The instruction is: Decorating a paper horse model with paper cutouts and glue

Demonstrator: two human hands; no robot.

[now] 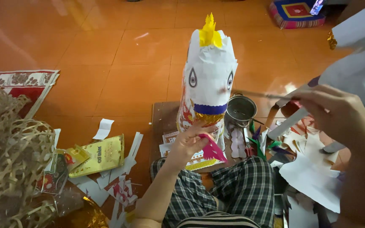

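Standing upright on the floor between the knees, the white paper horse head is showing painted eyes, a yellow crest and a blue-gold collar; left hand fingers are closing on its pink trim, right hand pinching a thin stick.

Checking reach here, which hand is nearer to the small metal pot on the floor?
Right. The right hand hovers just beside the metal pot, pointing a thin stick toward it. The left hand is lower, gripping the paper horse figure at its base.
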